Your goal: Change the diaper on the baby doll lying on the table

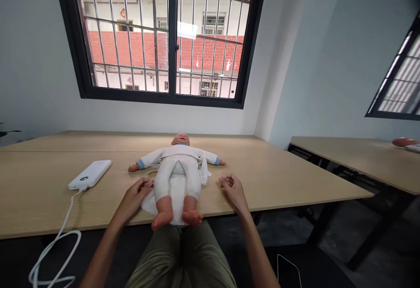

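Observation:
A baby doll [179, 172] lies on its back on the table, its head away from me and its bare feet at the near edge. It has on a white outfit with blue cuffs and collar, and its arms are spread. A white cloth [150, 202] shows under its legs and hips. My left hand [135, 197] is beside the doll's leg at the cloth's edge, fingers curled together; whether they pinch anything is hidden. Apart from the doll, to its right, my right hand [233, 190] rests by the table edge with fingers curled in and nothing visible in them.
A white power bank [90, 175] lies at the left of the wooden table [269, 174], its white cable [67, 218] hanging over the front edge. A phone [288, 272] is at the lower right. Another table [354, 157] stands to the right. A barred window [173, 39] is ahead.

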Demonstrator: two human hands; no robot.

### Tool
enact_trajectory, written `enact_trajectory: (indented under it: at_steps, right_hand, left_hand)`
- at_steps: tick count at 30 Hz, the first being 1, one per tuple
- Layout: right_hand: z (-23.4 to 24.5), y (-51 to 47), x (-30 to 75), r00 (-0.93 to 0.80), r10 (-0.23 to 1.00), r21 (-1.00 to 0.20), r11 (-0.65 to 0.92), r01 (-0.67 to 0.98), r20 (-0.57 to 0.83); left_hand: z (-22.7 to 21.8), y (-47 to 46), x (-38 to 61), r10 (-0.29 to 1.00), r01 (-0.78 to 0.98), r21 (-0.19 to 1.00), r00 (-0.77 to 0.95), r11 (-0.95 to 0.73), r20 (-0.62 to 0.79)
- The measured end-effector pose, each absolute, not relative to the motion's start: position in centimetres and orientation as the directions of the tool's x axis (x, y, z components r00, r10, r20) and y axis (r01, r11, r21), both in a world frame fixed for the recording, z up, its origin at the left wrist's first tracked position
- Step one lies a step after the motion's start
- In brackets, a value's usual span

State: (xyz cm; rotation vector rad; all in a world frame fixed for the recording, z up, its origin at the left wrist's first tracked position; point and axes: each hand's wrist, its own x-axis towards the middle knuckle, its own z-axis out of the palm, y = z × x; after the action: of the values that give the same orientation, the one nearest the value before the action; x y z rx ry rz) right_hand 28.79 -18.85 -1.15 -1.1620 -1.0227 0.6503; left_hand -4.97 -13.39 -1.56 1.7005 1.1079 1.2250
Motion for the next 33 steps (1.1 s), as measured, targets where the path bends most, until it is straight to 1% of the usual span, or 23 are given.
enact_trajectory:
  at_steps: [5,10,17,20,21,23,25,26,27,29,30,33]
  right_hand:
    - [-2.1,-18.6,29.2,0.397,0.840,-0.929,0.337,0.154,0.370]
    - [-2.6,-18.4,29.5,0.365,0.849,-0.921,0.315,0.229,0.381]
    - [-2.8,-18.2,29.7,0.388,0.836,-0.916,0.302,0.264,0.388]
    - [-2.1,-18.4,29.6,0.434,0.812,-0.920,0.328,0.214,0.391]
    - [-1.9,-18.7,29.3,0.459,0.800,-0.922,0.340,0.184,0.386]
    - [-1.3,-20.0,28.0,0.505,0.775,-0.919,0.376,0.115,0.380]
    - [-0.7,-22.3,25.9,0.537,0.747,-0.903,0.425,0.066,0.391]
    - [-0.4,-23.8,24.5,0.546,0.739,-0.894,0.446,0.041,0.394]
    - [-0.1,-25.4,23.1,0.546,0.736,-0.886,0.463,0.024,0.400]
    - [0.7,-28.7,20.2,0.524,0.728,-0.859,0.511,0.017,0.443]
    - [1.2,-30.1,18.9,0.501,0.731,-0.849,0.528,0.013,0.463]
    - [2.9,-33.2,16.2,0.406,0.719,-0.795,0.606,0.030,0.564]
  left_hand:
    - [-1.5,-13.5,-5.0,0.932,0.208,0.912,0.164,-0.354,0.325]
    - [-1.4,-13.6,-5.0,0.931,0.212,0.909,0.146,-0.359,0.334]
    - [-1.5,-13.7,-4.9,0.939,0.193,0.921,0.138,-0.339,0.316]
    - [-1.6,-13.6,-5.0,0.941,0.141,0.933,0.131,-0.330,0.313]
    - [-1.5,-13.7,-5.0,0.940,0.110,0.935,0.101,-0.336,0.326]
    - [-1.1,-14.8,-4.9,0.927,0.078,0.926,-0.038,-0.369,0.373]
    - [-0.2,-17.0,-4.3,0.880,0.116,0.906,-0.214,-0.408,0.424]
    - [0.4,-18.6,-3.8,0.860,0.146,0.896,-0.253,-0.419,0.443]
    - [1.0,-20.4,-3.0,0.850,0.139,0.896,-0.282,-0.422,0.444]
    - [2.2,-24.2,-1.1,0.880,0.040,0.913,-0.255,-0.405,0.402]
    - [2.8,-26.0,-0.1,0.904,-0.010,0.922,-0.200,-0.387,0.377]
    - [4.1,-30.4,2.2,0.943,-0.136,0.939,0.063,-0.317,0.328]
